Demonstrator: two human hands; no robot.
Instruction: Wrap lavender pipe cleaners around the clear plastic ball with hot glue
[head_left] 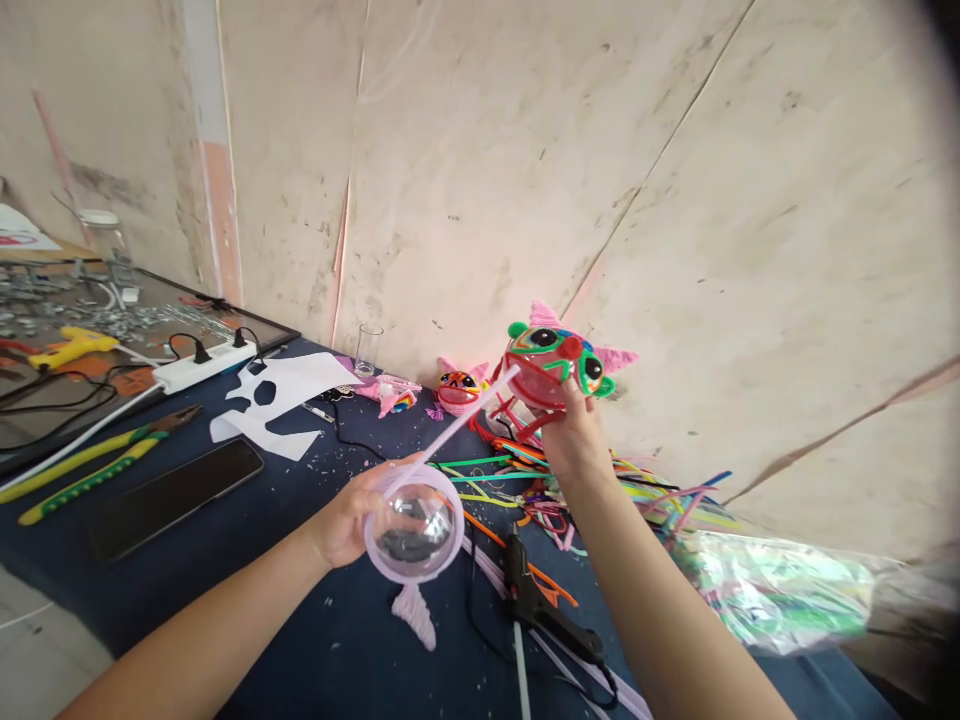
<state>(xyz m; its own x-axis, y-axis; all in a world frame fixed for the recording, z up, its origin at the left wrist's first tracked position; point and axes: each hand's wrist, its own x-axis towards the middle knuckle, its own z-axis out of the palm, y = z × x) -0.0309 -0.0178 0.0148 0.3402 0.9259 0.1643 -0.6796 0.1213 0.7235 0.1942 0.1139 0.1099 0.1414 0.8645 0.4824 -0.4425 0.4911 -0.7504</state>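
Observation:
My left hand (pixel 356 515) is closed on the edge of a clear plastic dome (pixel 416 525) rimmed with lilac pipe cleaner. A small lilac wrapped piece (pixel 414 615) hangs below its rim, and a long lilac pipe cleaner (pixel 469 415) runs from it up to the right. My right hand (pixel 577 425) holds up a pipe-cleaner lion head (pixel 559 360) with a clear body, green and red trim, black eyes, a red nose and pink ears. The far end of the long pipe cleaner overlaps the lion head; whether they touch I cannot tell.
A black glue gun (pixel 551 610) lies on the blue cloth between my forearms. Behind it are loose pipe cleaners (pixel 525 455) and a plastic bag (pixel 780 590). Leftward lie a phone (pixel 176 500), pliers (pixel 112 455), cut white paper (pixel 281 395) and a power strip (pixel 206 365). A smaller lion head (pixel 459 388) sits by the wall.

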